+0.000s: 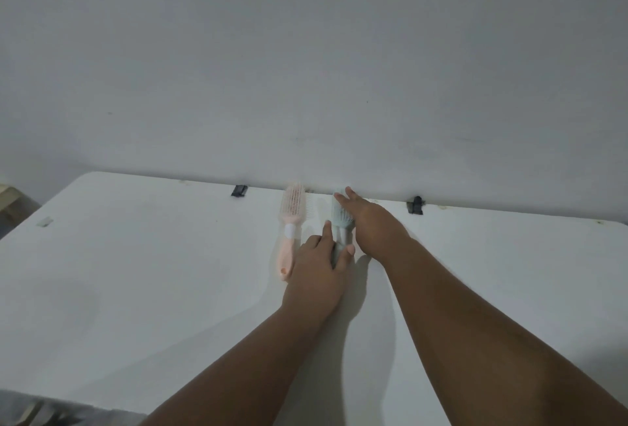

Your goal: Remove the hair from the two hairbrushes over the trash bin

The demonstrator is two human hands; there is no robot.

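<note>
The white bench (136,272) carries both hairbrushes at its 12 o'clock edge, against the wall. The left hand (317,264) has its fingers closing on the blue hairbrush (341,221) handle; the right hand (368,218) lies flat across its head, fingers apart. The pink hairbrush (290,221) lies untouched at 9 o'clock. Step in hand: pickup. Next, lift it and locate the trash bin, which is not visible.
</note>
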